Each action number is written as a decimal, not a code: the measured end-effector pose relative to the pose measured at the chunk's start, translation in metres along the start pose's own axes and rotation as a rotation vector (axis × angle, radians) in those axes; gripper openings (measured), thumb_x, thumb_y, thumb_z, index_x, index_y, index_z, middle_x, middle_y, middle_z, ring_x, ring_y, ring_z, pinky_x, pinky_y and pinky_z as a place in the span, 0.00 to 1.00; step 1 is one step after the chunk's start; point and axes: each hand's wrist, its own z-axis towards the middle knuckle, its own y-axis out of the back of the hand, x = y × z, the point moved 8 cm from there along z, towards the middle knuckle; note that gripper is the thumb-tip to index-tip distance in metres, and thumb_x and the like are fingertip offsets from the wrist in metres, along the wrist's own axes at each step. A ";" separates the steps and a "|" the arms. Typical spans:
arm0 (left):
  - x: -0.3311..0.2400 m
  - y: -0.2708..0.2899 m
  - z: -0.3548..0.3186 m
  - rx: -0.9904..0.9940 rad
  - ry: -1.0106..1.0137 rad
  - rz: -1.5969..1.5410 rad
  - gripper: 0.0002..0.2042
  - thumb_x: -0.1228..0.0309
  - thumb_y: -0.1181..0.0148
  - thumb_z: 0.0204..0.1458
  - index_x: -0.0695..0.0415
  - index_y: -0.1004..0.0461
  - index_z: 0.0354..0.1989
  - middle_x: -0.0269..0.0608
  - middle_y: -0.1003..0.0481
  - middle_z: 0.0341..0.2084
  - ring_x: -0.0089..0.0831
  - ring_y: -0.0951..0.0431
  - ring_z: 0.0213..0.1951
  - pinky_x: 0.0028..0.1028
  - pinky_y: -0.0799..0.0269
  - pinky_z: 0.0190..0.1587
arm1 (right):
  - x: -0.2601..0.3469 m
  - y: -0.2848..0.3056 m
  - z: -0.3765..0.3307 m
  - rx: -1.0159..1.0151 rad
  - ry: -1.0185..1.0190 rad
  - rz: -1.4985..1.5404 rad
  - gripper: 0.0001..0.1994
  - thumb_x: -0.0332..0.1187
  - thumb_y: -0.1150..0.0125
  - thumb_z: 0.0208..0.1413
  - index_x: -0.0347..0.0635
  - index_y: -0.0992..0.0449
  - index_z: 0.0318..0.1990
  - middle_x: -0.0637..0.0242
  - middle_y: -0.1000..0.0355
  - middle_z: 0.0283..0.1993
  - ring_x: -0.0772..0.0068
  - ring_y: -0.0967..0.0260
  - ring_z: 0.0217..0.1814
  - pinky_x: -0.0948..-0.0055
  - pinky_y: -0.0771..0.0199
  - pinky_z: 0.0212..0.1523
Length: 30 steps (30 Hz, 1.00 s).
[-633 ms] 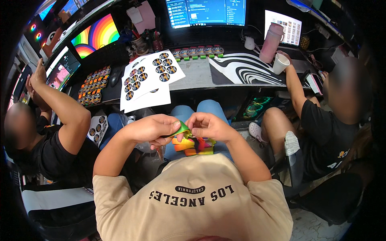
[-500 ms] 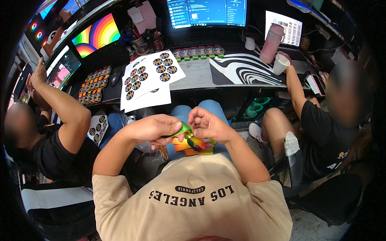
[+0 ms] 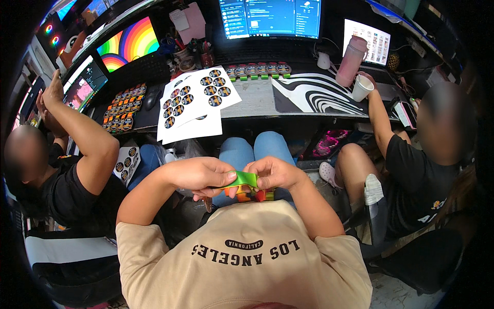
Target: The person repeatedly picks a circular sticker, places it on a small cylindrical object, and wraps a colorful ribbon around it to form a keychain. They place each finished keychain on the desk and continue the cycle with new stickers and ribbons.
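A glossy green ribbon (image 3: 244, 179) is stretched between my hands above my lap. My left hand (image 3: 201, 173) is closed on one end, its thumb lying on top. At the other end, my right hand (image 3: 277, 172) pinches it between thumb and fingers. Just below, a bundle of orange, red and yellow ribbon (image 3: 262, 195) shows on my lap, partly hidden by the hands. Whether it joins the green piece I cannot tell.
On the desk lie printed sheets (image 3: 193, 105) with round dark labels, and rows of round badges (image 3: 259, 70) with green ends. More badges (image 3: 123, 109) sit left. At right, a person's hand holds a white cup (image 3: 363, 87) beside a pink bottle (image 3: 352, 62). Another person sits left.
My right hand has come down from above the ribbon and now pinches its right end. The green ribbon is flatter and straighter, covering more of the bundle.
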 end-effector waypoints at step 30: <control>0.027 0.029 -0.091 -0.292 -0.053 -0.004 0.19 0.57 0.58 0.66 0.60 0.28 0.32 0.25 0.42 0.08 0.14 0.45 0.11 0.19 0.44 0.15 | 0.100 0.065 -0.114 -0.409 -0.304 -0.398 0.08 0.27 0.45 0.60 0.29 0.24 0.40 0.64 0.24 0.30 0.79 0.29 0.29 0.78 0.28 0.33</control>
